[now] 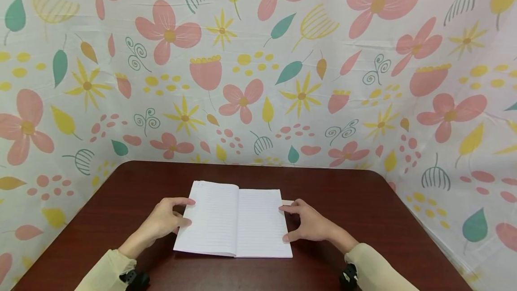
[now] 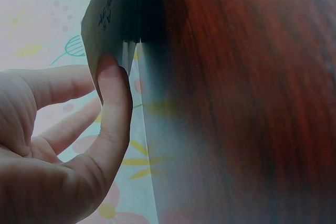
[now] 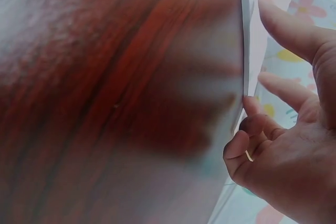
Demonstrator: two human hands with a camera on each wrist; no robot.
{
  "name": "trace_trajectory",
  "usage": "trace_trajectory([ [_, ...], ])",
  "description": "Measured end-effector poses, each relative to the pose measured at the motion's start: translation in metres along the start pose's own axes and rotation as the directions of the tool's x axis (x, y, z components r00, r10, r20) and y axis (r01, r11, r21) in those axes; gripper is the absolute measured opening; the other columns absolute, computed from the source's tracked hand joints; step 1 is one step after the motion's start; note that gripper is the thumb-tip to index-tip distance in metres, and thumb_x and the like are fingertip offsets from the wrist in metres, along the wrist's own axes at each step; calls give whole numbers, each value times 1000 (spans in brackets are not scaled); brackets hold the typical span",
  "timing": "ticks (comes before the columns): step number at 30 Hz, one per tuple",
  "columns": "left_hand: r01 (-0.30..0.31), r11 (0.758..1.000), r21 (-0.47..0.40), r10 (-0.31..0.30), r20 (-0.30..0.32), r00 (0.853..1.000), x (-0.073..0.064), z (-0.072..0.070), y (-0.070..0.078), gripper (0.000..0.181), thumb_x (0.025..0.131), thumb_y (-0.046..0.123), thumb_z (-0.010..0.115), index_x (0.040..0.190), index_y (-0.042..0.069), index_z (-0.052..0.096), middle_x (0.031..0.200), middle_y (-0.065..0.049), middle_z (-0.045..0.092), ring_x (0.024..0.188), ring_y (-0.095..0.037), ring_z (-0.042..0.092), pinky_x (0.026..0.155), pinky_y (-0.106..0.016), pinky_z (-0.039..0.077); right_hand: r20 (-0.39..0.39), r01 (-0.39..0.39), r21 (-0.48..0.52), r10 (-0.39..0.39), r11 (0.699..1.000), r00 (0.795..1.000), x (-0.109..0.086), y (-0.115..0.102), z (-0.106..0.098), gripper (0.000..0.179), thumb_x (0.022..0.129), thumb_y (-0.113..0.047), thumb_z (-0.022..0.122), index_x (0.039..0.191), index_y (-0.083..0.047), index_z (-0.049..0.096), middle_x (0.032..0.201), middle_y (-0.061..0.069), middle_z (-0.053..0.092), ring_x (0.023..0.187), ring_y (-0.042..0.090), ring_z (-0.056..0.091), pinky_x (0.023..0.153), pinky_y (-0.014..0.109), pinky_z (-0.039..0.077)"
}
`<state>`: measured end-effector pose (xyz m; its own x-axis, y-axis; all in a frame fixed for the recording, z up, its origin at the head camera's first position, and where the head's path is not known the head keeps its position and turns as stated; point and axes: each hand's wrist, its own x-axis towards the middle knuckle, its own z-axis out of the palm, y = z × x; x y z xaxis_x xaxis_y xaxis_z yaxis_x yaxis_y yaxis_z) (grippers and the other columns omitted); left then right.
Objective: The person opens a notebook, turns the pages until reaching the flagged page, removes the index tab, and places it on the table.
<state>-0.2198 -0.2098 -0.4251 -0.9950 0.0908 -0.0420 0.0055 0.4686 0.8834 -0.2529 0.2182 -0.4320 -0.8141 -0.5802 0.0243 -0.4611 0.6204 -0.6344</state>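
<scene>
An open notebook [image 1: 258,223] with blank lined pages lies on the table, its fold running down the middle. My left hand [image 1: 163,219] pinches its left edge, with two digits on the page side. In the left wrist view a finger presses the outside of the pale cover [image 2: 100,35], which bears dark handwriting and stands off the table. My right hand [image 1: 313,221] rests at the right edge, thumb and index finger touching the page. In the right wrist view its other fingers [image 3: 252,129] curl low by the page edge. A small pale strip [image 1: 287,202] sticks out beside the right page.
The dark brown table [image 1: 323,183] has a glossy wood-grain top. Behind it and at both sides hangs a white cloth [image 1: 250,143] with pink, yellow and green flower prints. Black wrist bands [image 1: 135,278] sit at both pale sleeves.
</scene>
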Motion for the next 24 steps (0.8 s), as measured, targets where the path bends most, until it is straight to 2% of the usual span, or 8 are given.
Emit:
trace_trajectory([
  [11, 1, 1000, -2, -1, -2, 1000, 0, 0, 1, 49, 82, -7, 84, 129, -1, 70, 104, -14, 71, 75, -25, 73, 61, -43, 62, 13, -8, -36, 9, 999, 1000, 4, 2, 5, 81, 79, -31, 95, 146, -1, 61, 117, 8, 49, 105, 26, 48, 86, 39, 45],
  [24, -2, 1000, 3, 2, -4, 1000, 0, 0, 1, 50, 82, -7, 84, 129, -1, 70, 101, -13, 72, 75, -25, 73, 61, -43, 62, 11, -15, -6, 15, 1000, 1000, 3, 0, 6, 80, 80, -29, 94, 146, 2, 61, 114, 11, 49, 103, 27, 46, 85, 39, 45],
])
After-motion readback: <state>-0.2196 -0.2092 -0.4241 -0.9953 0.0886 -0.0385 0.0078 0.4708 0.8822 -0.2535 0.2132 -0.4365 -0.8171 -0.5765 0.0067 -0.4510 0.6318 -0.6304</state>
